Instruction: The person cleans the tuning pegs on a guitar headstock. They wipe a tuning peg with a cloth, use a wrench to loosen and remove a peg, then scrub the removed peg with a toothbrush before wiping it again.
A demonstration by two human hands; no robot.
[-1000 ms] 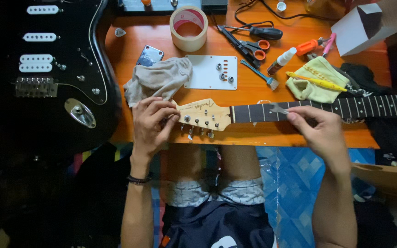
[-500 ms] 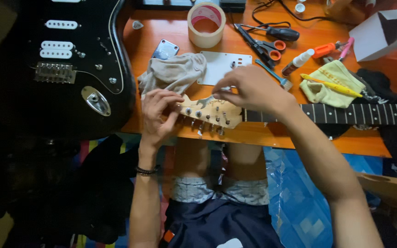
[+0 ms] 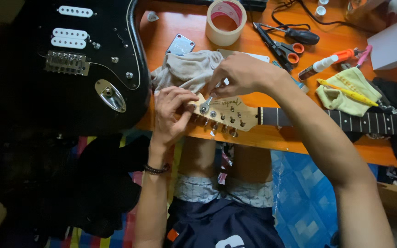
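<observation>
Guitar headstock (image 3: 228, 115) at tabletop (image 3: 272, 138) front edge, centre frame. Left hand (image 3: 173, 112) grip wrapped round headstock tip. Right hand (image 3: 240, 73) at 12 o'clock, fingertips pinching small metal tool (image 3: 206, 104) on tuner post.

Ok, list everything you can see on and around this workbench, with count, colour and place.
guitar neck: one, pale headstock, dark fretboard, along table's front edge
guitar body: one, black, left
cloth: one, grey, behind headstock
tape roll: one, cream, top centre
scissors: one, orange handles, upper right
rag: one, yellow-green, right
pen: one, yellow, on rag
table: one, orange wood
left hand: gripping headstock end
right hand: holding small metal tool at a tuner post
</observation>
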